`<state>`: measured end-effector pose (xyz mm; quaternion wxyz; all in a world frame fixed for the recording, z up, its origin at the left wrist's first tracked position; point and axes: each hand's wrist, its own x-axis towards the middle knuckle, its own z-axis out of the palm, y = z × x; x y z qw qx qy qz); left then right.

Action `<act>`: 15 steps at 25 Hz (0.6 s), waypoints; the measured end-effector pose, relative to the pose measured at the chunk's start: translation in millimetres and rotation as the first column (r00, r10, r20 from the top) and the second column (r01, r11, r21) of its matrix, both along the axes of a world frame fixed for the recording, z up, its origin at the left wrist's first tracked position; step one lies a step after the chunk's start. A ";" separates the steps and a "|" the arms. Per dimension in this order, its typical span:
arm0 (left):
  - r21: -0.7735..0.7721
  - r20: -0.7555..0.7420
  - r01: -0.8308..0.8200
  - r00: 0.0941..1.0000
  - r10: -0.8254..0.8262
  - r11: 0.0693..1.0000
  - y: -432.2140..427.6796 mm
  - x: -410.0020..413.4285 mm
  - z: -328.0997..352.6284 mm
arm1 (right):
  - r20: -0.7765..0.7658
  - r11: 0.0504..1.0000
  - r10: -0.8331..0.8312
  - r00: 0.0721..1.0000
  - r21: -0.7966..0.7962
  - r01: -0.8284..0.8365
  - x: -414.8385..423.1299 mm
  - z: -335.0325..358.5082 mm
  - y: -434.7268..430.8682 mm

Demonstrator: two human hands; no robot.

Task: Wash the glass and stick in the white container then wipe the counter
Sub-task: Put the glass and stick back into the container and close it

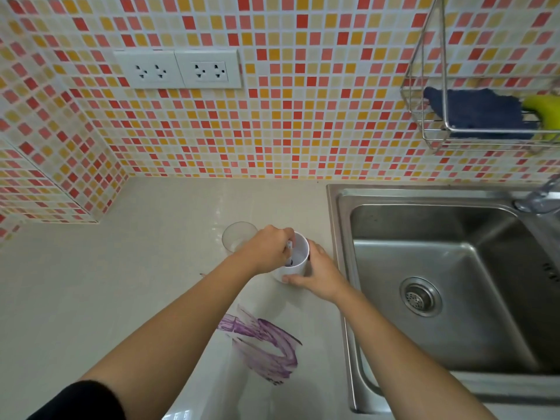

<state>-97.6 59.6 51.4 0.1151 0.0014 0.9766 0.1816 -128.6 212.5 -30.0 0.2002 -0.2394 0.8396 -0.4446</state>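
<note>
A white container (298, 262) stands on the pale counter (121, 283), just left of the sink. My right hand (318, 271) wraps around its right side and base. My left hand (266, 253) reaches over its rim, fingers closed on a thin white stick (289, 248) that dips inside the container. A clear glass (238, 237) stands upright on the counter behind my left hand, partly hidden by it. Purple smears (263, 344) streak the counter nearer to me.
A steel sink (439, 283) with a drain lies to the right, its tap (542, 195) at the far right edge. A wire rack (485, 116) on the tiled wall holds a blue cloth (478, 110) and a yellow-green item. Two wall sockets (178, 69) sit above the counter.
</note>
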 end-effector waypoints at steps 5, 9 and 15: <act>0.269 -0.042 -0.080 0.995 0.094 0.960 -23.2 3.9 13.7 | 0.025 0.998 -0.036 0.999 -0.051 0.038 0.9 1.0 1.1; 0.161 -0.104 -0.135 0.983 0.153 0.978 -61.3 13.4 15.5 | 0.104 0.993 -0.062 0.993 -0.093 0.072 4.8 -6.8 -2.8; 0.203 0.115 -0.329 0.944 0.311 0.922 -78.3 28.4 -30.8 | 0.157 0.976 -0.161 0.974 -0.123 0.181 8.8 -4.3 4.1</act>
